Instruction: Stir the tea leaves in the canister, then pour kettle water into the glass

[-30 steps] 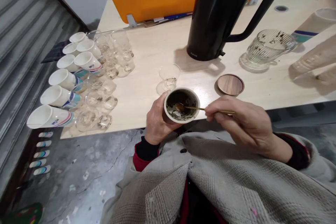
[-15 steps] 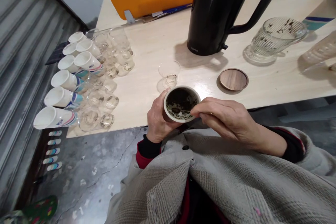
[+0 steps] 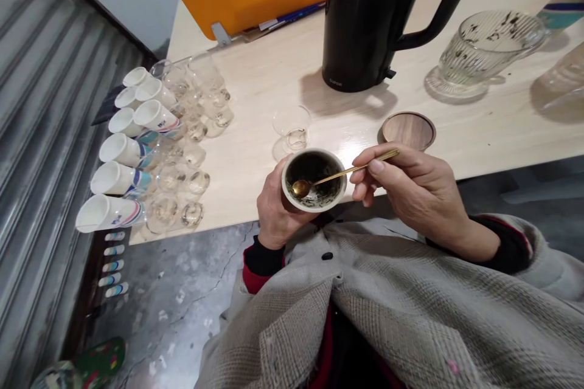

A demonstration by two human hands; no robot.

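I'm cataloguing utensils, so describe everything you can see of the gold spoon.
The gold spoon is slim, shiny and metallic-looking, with a small oval bowl and a long, thin handle. It slants, its bowl leftward within the pale-rimmed cup, its handle passing over the rim. The right hand pinches the handle toward its far end. Contact with the rim is unclear.

Kettle (image 3: 365, 18) top cut off; cup (image 3: 316, 209) underside hidden.

I wear a grey checked coat (image 3: 387, 310) with a dark button (image 3: 327, 256), a pink mark (image 3: 451, 366) and sleeves (image 3: 554, 261) over black-and-red cuffs (image 3: 264, 258). My left hand (image 3: 274, 211) and right hand (image 3: 417, 197) are bare.
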